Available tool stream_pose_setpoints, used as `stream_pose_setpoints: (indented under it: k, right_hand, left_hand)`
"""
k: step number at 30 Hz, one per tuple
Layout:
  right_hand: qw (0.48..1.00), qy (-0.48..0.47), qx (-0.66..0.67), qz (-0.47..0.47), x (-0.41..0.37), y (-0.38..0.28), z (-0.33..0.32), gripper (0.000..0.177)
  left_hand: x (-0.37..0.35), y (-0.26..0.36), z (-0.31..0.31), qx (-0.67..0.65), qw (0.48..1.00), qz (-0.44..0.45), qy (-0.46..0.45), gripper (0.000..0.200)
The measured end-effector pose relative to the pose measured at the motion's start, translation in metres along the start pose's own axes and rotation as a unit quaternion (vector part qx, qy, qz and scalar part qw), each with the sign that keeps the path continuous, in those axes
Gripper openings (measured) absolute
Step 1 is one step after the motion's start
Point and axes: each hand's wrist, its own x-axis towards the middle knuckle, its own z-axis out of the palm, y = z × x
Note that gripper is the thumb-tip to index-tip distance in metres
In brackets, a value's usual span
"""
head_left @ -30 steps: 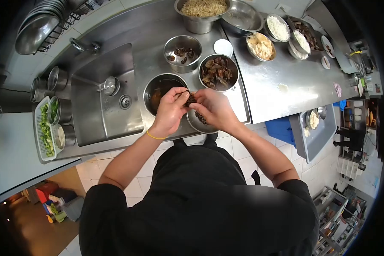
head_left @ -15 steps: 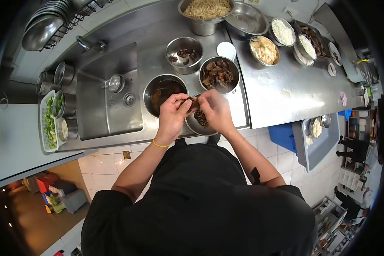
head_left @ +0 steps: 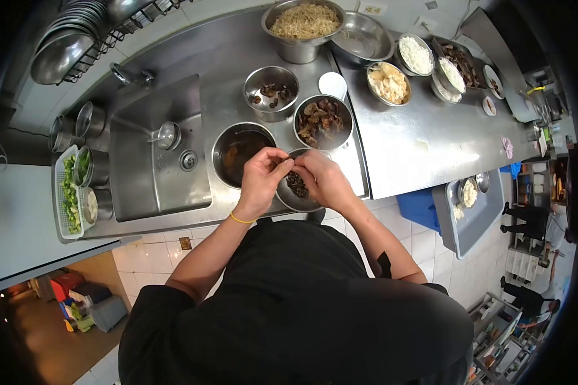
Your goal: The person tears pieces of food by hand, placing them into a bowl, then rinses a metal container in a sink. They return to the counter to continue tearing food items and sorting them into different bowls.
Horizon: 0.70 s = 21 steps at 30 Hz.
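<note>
My left hand [head_left: 261, 181] and my right hand [head_left: 323, 176] meet above a bowl of small dark bits [head_left: 300, 203]. Pinched between the fingertips of both is a dark brown mushroom [head_left: 288, 160], mostly hidden by the fingers. Just left of the hands stands a pot of dark liquid [head_left: 219, 162] with a brownish piece in it. Beyond my right hand a bowl holds larger brown mushroom pieces [head_left: 321, 122]. Farther back, another steel pot [head_left: 271, 114] has a few dark mushroom pieces at its bottom.
A sink [head_left: 154, 192] with a ladle-like strainer [head_left: 168, 136] lies to the left. At the back are a pot of bean sprouts [head_left: 305, 22] and a white lid [head_left: 332, 85]. Several food bowls stand on the right counter [head_left: 424, 151]. A grey tub [head_left: 455, 240] sits below it. People are far right.
The view has shifted slightly, so the counter appears a little lower and to the left. My fingers have closed in tighter around the mushroom, which shows less than before.
</note>
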Motion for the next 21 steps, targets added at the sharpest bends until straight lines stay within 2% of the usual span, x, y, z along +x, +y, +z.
stream_pose_setpoints:
  k: [1,3,5,9,11,12,14,15,17,18,19,20,21]
  right_hand:
    - [1.0,0.004,0.002,0.003,-0.002,-0.001,0.002,0.011]
    - [1.0,0.006,0.004,0.003,-0.007,0.0,0.008,0.01]
    - [0.996,0.011,0.029,0.078,-0.017,0.006,0.017,0.013]
    - [0.996,0.026,0.013,0.085,-0.027,0.012,0.031,0.015]
    - [0.984,0.062,-0.162,-0.048,-0.024,0.008,0.03,0.013]
    - [0.984,0.062,-0.162,-0.049,-0.021,0.007,0.03,0.013]
    - [0.967,0.092,-0.226,-0.074,-0.018,0.005,0.028,0.015]
    - [0.967,0.093,-0.226,-0.075,-0.019,0.007,0.028,0.015]
    - [0.98,0.131,-0.151,0.019,-0.02,0.01,0.027,0.011]
    - [0.98,0.131,-0.15,0.016,-0.016,0.008,0.026,0.011]
    - [0.971,0.177,0.055,0.152,-0.012,0.004,0.023,0.01]
    - [0.901,0.212,0.255,0.278,-0.008,0.003,0.021,0.012]
    - [0.864,0.24,0.348,0.272,-0.003,0.004,0.022,0.016]
  left_hand:
    - [-0.004,0.001,-0.001,-0.047,0.996,-0.07,0.001,0.015]
    - [-0.007,0.0,-0.004,-0.098,0.99,-0.101,-0.011,0.014]
    - [-0.009,-0.005,-0.008,-0.156,0.977,-0.142,-0.032,0.012]
    - [-0.011,-0.018,-0.014,-0.115,0.983,-0.14,-0.025,0.012]
    - [-0.01,-0.019,-0.014,-0.047,0.994,-0.091,-0.023,0.011]
    - [-0.006,-0.018,-0.013,-0.047,0.995,-0.09,-0.024,0.011]
    - [0.003,-0.012,-0.008,0.081,0.996,-0.02,-0.022,0.012]
    - [0.009,-0.006,-0.005,0.081,0.996,-0.019,-0.023,0.012]
    - [0.023,0.008,0.001,0.063,0.995,-0.053,-0.057,0.013]
    - [0.029,0.013,0.003,0.064,0.995,-0.051,-0.056,0.013]
    - [0.035,0.019,0.006,0.069,0.993,-0.046,-0.08,0.014]
    - [0.04,0.022,0.01,0.074,0.991,-0.042,-0.105,0.014]
    - [0.043,0.023,0.015,0.114,0.988,-0.032,-0.099,0.013]
